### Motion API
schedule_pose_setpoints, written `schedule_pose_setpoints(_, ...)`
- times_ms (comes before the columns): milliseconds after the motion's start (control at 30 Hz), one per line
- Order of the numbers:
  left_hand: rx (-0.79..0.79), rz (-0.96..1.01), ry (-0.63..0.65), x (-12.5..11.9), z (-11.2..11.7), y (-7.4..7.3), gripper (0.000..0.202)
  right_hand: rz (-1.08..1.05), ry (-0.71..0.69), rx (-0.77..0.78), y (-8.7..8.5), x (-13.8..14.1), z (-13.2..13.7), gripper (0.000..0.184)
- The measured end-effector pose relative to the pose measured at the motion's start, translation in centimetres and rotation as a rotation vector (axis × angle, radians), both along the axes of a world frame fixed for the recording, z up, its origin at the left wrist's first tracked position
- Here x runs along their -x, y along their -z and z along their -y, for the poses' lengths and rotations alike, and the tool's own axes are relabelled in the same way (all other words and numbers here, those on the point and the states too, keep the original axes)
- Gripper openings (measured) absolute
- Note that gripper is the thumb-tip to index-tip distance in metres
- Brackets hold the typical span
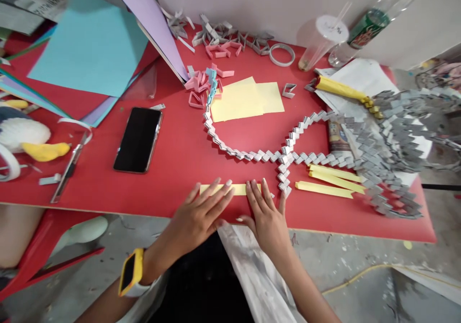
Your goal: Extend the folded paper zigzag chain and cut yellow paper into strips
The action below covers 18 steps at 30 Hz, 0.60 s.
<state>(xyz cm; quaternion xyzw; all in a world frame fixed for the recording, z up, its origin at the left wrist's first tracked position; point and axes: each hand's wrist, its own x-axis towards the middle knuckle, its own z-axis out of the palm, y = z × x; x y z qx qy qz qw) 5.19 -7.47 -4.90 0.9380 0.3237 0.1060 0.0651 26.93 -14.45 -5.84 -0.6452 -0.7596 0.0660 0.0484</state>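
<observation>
Item: yellow paper strip (239, 189), one, lying flat near the front edge of the red table (173, 179) and roughly parallel to it.
Left hand (198, 219): palm down, fingers loosely spread over the strip's left part; nothing pinched.
Right hand (267, 217): palm down, fingers fanned, fingertips at the strip's right end; nothing pinched.
Adjacent: grey-white folded-paper chain (257, 156), its short tail pointing to the front edge, just beside the right little finger; folded yellow strips (324, 188), towards the right corner of that edge.
Risks, as judged: uneven pressure from the two hands could skew the strip and leave a crooked crease. A rightward sweep of the right hand could catch the tail and drag or loosen the chain. With the front edge so near, a slip towards the body could send the strip to the floor (317, 251). Thin paper probably creases easily, so a misplaced fold would likely leave a mark.
</observation>
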Motion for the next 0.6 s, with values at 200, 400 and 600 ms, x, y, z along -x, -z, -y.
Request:
schedule_pose_setpoints(200, 0.083, -0.088, -0.002, 0.6, 0.6, 0.9, 0.054, 0.008, 0.020, -0.009, -0.1, -0.8, 0.3, 0.055)
schedule_pose_setpoints(400, -0.100, 0.079, -0.056, 0.4, -0.5, 0.7, 0.029, -0.052, -0.087, -0.334, 0.0, -1.0, -1.6, 0.028)
schedule_pose_setpoints(600, -0.080, 0.125, -0.042, -0.2, -1.4, 0.6, 0.026, -0.072, -0.210, -0.332, -0.1, -1.1, -3.3, 0.015)
